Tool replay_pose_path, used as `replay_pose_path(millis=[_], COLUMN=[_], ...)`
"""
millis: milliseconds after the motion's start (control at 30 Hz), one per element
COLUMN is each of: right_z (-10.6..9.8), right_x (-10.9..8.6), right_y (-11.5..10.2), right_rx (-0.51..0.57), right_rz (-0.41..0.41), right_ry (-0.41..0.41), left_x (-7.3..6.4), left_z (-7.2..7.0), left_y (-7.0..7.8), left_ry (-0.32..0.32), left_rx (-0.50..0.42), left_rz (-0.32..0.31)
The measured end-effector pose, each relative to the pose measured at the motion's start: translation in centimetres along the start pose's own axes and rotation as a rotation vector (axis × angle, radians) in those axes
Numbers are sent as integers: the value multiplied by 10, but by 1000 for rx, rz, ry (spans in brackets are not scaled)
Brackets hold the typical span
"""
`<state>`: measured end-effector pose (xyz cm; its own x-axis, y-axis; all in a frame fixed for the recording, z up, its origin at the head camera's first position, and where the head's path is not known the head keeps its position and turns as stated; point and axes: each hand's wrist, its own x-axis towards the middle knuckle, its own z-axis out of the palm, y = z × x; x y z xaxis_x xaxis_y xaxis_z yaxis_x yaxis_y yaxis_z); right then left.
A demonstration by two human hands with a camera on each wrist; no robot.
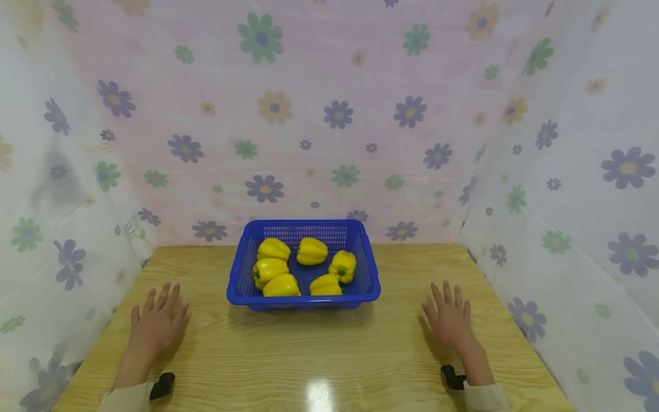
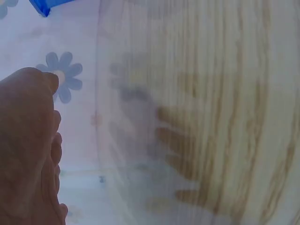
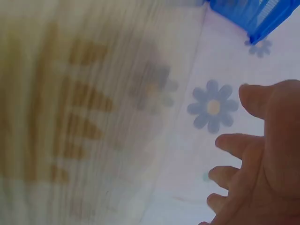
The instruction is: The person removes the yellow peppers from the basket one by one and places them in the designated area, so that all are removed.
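Note:
A blue plastic basket (image 1: pixel 304 300) stands near the table's far edge in the head view, with several yellow bell peppers (image 1: pixel 312 252) inside. My left hand (image 1: pixel 157 326) is to the left of the basket, palm down, fingers spread and holding nothing. To the basket's right, my right hand (image 1: pixel 451 320) also has its fingers spread and holds nothing. In the wrist views, the left hand (image 2: pixel 28 140) and the right hand (image 3: pixel 262 154) cast finger shadows on the tabletop. A corner of the basket shows at the top of the right wrist view.
The wooden table (image 1: pixel 319 349) has a glossy light spot at its near edge. A flower-print sheet (image 1: pixel 309 74) hangs behind it and along both sides. Black straps' parts show at the left wrist (image 1: pixel 162 386) and the right wrist (image 1: pixel 453 378), beside light sleeves.

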<state>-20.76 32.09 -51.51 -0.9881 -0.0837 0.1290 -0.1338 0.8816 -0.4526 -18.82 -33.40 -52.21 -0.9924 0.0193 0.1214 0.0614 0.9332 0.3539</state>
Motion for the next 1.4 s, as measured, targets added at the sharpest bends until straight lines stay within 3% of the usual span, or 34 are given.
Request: replay_pose_path(millis=[167,400,567,833,1000,1133,1267,1400], right_z=[8,16,12,-1,-6,-5,-5,-6], right_x=[-11,-27,-30,-11,11,32,55,78], right_y=[-17,-54,-80,-119,-146,-163,-174,-182], right_rx=[113,389,461,599,600,569,504,397], right_rz=[-48,-114,-167,-280,-285,-262,-213,-165], right_ry=[32,70,104,0,-83,-171,-262,-359], left_x=[3,6,10,16,19,18,17,18], left_z=[-4,-18,-24,-20,-14,-8,-3,1], left_y=[15,49,72,100,114,120,123,126], left_ry=[-24,2,1,-4,0,49,94,83], left_rx=[18,2,-2,13,28,47,48,17], left_rz=[25,97,157,221,242,258,253,215])
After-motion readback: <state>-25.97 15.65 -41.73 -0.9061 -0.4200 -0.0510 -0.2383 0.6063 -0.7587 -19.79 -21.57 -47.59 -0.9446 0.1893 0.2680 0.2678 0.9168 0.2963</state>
